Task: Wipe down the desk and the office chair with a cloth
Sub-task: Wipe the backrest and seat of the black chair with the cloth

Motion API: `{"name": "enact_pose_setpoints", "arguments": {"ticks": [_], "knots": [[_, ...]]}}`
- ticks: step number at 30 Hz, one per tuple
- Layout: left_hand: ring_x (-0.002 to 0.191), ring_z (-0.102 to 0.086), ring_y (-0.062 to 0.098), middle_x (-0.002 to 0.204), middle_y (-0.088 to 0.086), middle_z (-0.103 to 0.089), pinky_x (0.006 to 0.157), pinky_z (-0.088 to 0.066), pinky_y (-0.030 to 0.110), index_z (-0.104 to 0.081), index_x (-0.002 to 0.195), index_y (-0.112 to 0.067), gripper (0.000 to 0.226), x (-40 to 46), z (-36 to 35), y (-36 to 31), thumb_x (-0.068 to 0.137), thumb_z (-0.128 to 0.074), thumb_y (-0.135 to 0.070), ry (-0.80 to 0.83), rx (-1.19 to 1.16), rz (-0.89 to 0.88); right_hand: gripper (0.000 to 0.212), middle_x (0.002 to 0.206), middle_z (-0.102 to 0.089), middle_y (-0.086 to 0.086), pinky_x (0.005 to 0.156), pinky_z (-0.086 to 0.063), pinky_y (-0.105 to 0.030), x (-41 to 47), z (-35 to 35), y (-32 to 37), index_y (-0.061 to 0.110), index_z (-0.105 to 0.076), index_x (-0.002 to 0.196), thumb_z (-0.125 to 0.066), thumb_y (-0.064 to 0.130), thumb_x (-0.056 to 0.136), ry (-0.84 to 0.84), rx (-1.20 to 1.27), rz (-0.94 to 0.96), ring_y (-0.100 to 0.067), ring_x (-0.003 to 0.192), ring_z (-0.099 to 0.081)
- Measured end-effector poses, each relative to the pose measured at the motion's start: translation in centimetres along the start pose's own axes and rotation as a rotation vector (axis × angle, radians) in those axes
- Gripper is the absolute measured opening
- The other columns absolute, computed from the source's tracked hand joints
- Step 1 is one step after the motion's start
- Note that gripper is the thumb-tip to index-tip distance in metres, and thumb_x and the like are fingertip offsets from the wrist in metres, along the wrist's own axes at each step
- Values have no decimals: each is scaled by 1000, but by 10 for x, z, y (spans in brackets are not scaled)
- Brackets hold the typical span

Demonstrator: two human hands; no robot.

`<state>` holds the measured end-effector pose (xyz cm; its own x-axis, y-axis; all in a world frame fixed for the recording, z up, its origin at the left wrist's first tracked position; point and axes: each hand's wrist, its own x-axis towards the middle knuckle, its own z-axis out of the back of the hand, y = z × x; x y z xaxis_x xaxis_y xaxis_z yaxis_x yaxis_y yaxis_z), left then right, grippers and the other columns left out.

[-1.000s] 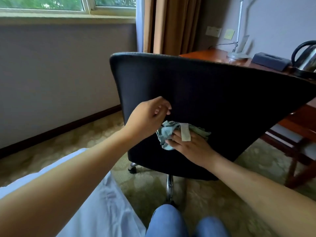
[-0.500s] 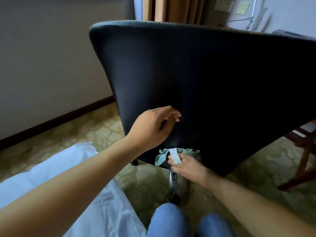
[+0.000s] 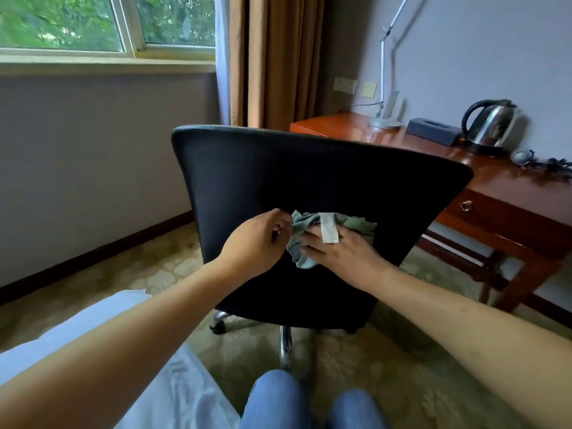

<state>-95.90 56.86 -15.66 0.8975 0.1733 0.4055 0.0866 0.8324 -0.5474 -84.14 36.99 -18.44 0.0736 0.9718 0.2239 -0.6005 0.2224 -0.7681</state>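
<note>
Green cloth [image 3: 356, 222], white tag unreadable, pressed flat-fingered on chair back [image 3: 309, 181] by right hand [image 3: 343, 255]; left hand [image 3: 253, 243] loosely curled, holding nothing.

- We see the office chair's backrest [image 3: 309, 181] in matt black woven fabric.
- We see a soft, crumpled green cloth [image 3: 301, 239].
- We see the wooden desk [image 3: 510, 184] varnished glossy.
- We see the kettle [image 3: 492, 126] in shiny metal.
</note>
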Motion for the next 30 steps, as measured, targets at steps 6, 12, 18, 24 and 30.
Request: {"name": "enact_pose_setpoints", "arguments": {"ticks": [6,12,18,24,30], "knots": [[106,-60,6,119,-16,-60,85,-52,28,-59,125,-30,29,4,18,-52,97,-53,-28,-74,6,-99,45,142,-58,-4,108,-40,-47,-20,51,-60,19,-67,127,-45,7,90,-48,6,-100,-31,133,-52],[105,-57,9,122,-14,-46,82,-54,33,-54,126,-28,30,7,14,-77,96,-54,-28,-126,16,-204,45,144,-56,-2,104,-41,-46,-39,51,-64,25,-64,132,-58,14,89,-94,22,-227,-29,138,-43],[104,-56,8,119,-14,-45,78,-55,35,-50,130,-29,33,16,-3,-74,98,-50,-36,-116,42,-242,62,149,-41,-4,109,-41,-49,-49,15,-38,28,-57,142,-65,26,81,26,121,-279,-30,140,-32],[99,-61,10,116,-10,-55,71,-55,34,-56,126,-21,29,27,-30,-56,102,-46,-31,-90,129,-407,42,140,-57,-5,105,-44,-46,-65,-37,-4,22,-63,134,-39,18,99,30,330,-129,-29,137,-43],[102,-63,11,118,-7,-63,79,-48,17,-62,126,-17,29,34,-75,-33,100,-50,-19,81,229,-584,46,141,-58,4,115,-38,-35,-74,-106,39,21,-60,136,-43,51,105,60,472,-13,-6,133,-48]]}}
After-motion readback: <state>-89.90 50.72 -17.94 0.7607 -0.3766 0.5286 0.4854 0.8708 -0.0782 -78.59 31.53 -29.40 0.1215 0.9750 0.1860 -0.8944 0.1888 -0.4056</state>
